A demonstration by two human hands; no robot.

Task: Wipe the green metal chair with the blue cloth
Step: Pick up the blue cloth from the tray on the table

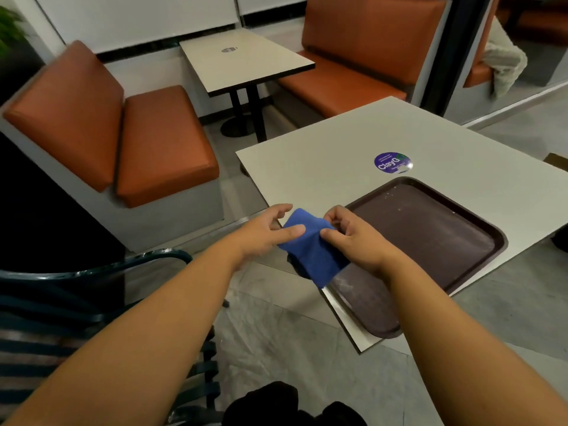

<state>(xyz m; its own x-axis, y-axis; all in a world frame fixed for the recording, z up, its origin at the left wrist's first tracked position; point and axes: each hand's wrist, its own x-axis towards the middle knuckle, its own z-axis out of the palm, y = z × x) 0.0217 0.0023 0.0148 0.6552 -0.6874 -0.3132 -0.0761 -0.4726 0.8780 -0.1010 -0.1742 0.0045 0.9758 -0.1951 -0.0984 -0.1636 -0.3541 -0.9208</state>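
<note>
Orange booth seats (pixel 129 130) and a small pale table (pixel 246 61) fill the upper half of the frame, above a grey tiled floor (pixel 285 333). Right of centre stands a larger pale table (pixel 322 167) with a round blue sticker (pixel 392 162) and a dark brown tray (pixel 430 241) lying flat near its lower edge.

Both bare forearms reach up from the bottom corners and meet at the frame's middle, over the table's near-left corner. The left hand (pixel 267 230) is turned palm-right with its fingers loosely spread; its thumb lies across the top of the blue cloth (pixel 310 250), and the other fingers curl above the cloth's upper left edge, not clearly closed on it. The right hand (pixel 353 235) pinches the cloth's right edge between thumb and bent fingers, holding it firmly.

The cloth is folded into a rough rectangle. Its long axis runs diagonally from upper left to lower right, the upper end between the two hands and the lower end hanging over the tray's left corner.

The green metal chair (pixel 101 272) sits at the lower left of the frame, its curved top rail and dark slats partly hidden behind the left forearm, apart from the cloth.
</note>
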